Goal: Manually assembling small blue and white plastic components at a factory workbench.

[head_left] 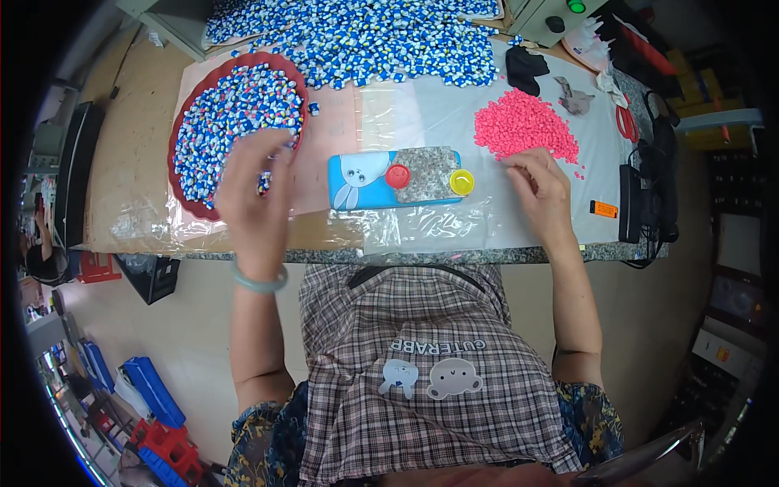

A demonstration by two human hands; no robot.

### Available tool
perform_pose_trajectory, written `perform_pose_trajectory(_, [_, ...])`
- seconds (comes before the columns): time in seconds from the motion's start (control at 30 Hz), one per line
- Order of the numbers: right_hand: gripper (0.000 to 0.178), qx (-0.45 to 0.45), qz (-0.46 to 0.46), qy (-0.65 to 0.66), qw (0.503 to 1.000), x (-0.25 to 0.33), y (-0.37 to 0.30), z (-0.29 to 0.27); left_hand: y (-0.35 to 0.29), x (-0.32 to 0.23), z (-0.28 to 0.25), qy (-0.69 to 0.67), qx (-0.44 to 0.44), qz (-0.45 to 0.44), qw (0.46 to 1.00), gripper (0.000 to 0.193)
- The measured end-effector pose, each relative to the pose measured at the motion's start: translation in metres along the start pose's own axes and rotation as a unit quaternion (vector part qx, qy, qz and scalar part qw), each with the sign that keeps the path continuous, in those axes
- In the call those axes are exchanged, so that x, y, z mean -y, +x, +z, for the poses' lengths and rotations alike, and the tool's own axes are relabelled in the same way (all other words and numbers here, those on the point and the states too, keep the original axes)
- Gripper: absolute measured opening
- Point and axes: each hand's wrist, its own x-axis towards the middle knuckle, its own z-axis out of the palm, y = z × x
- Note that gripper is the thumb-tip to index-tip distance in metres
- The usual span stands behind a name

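Observation:
My left hand (253, 191) is over the right side of a red scalloped basin (175, 154) heaped with small blue-and-white pieces (239, 101). Motion blurs its fingers, and a blue spot shows by the fingertips; whether they grip a piece is unclear. Just below a heap of small pink pieces (523, 126), my right hand (542, 191) has its thumb and curled fingers pinched together. Anything between them is too small to name. Between the hands lies a blue board with a rabbit picture (361, 172). On it are a speckled grey slab (426, 174), a red round cap (398, 176) and a yellow one (462, 183).
A broad pile of blue-and-white pieces (365, 40) covers the table's far side. Black cloth (526, 69), a grey scrap (574, 96), red-handled scissors (626, 122) and an orange-and-black small box (604, 209) lie at right. Clear plastic film (422, 231) covers the near edge.

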Motion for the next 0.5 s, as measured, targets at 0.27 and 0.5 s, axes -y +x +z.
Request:
perform_pose_trajectory(0.27, [0.014, -0.001, -0.108, -0.081, 0.991, -0.012, 0.012, 0.009, 0.031, 0.018, 0.015, 0.184, 0.041, 0.156, 0.97, 0.031])
perform_pose_trajectory(0.5, [0.01, 0.075, -0.047, -0.072, 0.994, -0.001, 0.012, -0.002, 0.081, 0.007, 0.121, 0.09, 0.167, 0.254, 0.949, 0.015])
